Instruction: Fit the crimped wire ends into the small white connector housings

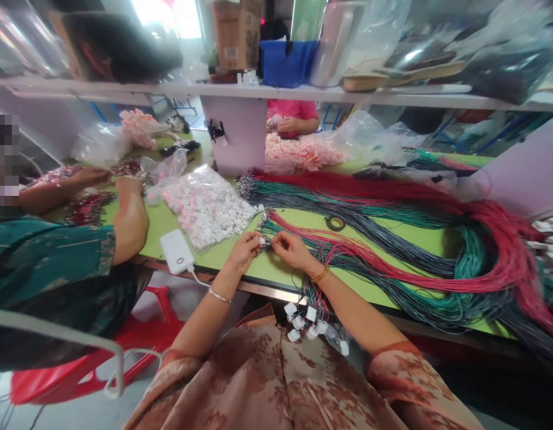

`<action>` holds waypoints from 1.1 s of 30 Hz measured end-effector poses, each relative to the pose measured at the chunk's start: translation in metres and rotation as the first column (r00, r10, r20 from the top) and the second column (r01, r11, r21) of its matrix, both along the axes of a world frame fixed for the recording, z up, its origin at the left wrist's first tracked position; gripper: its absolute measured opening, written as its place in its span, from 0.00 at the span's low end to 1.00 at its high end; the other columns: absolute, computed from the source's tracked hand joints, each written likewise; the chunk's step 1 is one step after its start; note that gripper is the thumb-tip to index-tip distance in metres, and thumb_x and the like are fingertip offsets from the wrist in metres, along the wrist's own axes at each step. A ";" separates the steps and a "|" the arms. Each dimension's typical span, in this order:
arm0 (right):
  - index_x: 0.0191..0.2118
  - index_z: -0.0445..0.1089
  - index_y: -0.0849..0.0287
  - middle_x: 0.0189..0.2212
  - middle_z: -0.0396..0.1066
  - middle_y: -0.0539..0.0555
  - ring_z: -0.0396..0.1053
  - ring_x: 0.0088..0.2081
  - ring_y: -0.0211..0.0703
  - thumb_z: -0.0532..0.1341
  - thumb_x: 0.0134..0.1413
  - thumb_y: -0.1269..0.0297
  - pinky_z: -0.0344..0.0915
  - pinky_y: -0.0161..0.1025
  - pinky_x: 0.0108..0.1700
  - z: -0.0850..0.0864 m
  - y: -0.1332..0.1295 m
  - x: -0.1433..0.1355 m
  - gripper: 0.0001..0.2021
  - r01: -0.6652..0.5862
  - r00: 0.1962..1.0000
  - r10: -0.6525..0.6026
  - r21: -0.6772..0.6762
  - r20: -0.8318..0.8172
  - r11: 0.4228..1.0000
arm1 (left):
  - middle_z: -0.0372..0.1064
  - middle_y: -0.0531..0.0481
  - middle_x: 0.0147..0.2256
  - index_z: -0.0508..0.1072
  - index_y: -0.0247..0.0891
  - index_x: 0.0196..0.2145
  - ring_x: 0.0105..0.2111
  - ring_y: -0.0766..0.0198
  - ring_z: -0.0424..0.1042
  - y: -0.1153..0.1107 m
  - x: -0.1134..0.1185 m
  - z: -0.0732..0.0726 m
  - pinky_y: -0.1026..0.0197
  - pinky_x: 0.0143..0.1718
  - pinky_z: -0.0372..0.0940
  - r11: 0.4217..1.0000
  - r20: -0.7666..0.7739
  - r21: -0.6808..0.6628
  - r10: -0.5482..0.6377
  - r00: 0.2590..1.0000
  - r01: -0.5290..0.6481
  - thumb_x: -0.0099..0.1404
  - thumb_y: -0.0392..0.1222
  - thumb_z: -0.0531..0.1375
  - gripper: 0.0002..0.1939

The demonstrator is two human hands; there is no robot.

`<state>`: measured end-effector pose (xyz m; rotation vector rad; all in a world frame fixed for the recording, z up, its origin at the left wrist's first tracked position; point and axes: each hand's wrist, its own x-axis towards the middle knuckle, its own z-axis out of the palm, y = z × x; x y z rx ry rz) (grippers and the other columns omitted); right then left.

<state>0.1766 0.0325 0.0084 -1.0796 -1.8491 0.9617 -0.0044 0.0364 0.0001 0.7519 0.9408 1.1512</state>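
My left hand point(244, 253) is closed in a pinch on a small white connector point(261, 240) at the front of the green table. Just to its right, my right hand point(295, 251) pinches at the dark wire ends beside the connector; the exact wire between its fingers is too small to make out. Metal-tipped ends of red, green and black wires point(348, 251) lie right behind both hands. Below my right wrist, several white connectors point(311, 313) on wires hang over the table edge.
A clear bag of white connectors point(209, 206) lies behind my left hand, near a white power bank point(175, 251) with a cable. A black tape roll point(335, 223) sits among the wires. At left, a co-worker's arm point(129, 221) rests on the table. A loaded shelf point(294, 92) crosses above.
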 end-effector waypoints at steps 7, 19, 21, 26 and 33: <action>0.31 0.65 0.59 0.25 0.67 0.49 0.59 0.23 0.34 0.58 0.50 0.65 0.56 0.33 0.27 0.002 -0.002 0.001 0.04 0.048 0.997 -0.054 0.105 0.059 0.993 | 0.70 0.51 0.27 0.75 0.34 0.31 0.24 0.72 0.66 -0.002 0.008 0.001 0.68 0.25 0.61 0.999 0.115 -0.040 -0.021 0.993 0.026 0.51 0.39 0.70 0.11; 0.30 0.66 0.60 0.26 0.69 0.52 0.62 0.26 0.37 0.57 0.53 0.66 0.56 0.34 0.31 0.005 -0.003 -0.001 0.04 0.037 0.983 -0.075 0.223 0.166 0.974 | 0.69 0.53 0.23 0.74 0.33 0.30 0.23 0.72 0.65 -0.008 0.026 -0.006 0.68 0.24 0.57 0.994 -0.042 0.068 0.094 0.995 -0.091 0.46 0.45 0.72 0.17; 0.31 0.66 0.60 0.26 0.69 0.52 0.61 0.26 0.37 0.56 0.54 0.66 0.55 0.34 0.31 0.004 -0.002 0.000 0.04 0.025 0.980 -0.064 0.204 0.187 0.979 | 0.69 0.52 0.24 0.74 0.33 0.31 0.23 0.72 0.65 -0.009 0.029 -0.008 0.68 0.24 0.57 0.990 -0.042 0.052 0.135 0.990 -0.133 0.46 0.46 0.72 0.18; 0.28 0.65 0.60 0.23 0.67 0.51 0.59 0.24 0.36 0.56 0.54 0.67 0.52 0.34 0.29 -0.002 -0.002 0.000 0.05 0.015 0.965 -0.062 0.183 0.256 0.983 | 0.68 0.53 0.23 0.73 0.33 0.29 0.21 0.72 0.64 -0.010 0.032 -0.011 0.67 0.24 0.56 0.982 -0.062 0.051 0.182 0.981 -0.179 0.44 0.48 0.73 0.20; 0.34 0.68 0.61 0.29 0.70 0.53 0.63 0.29 0.38 0.53 0.60 0.64 0.56 0.33 0.33 -0.006 0.025 0.010 0.09 0.008 0.949 -0.058 0.158 0.311 0.987 | 0.69 0.52 0.22 0.74 0.33 0.28 0.21 0.71 0.64 -0.010 0.024 -0.010 0.66 0.24 0.56 0.993 -0.113 0.029 0.113 0.987 -0.111 0.42 0.47 0.73 0.19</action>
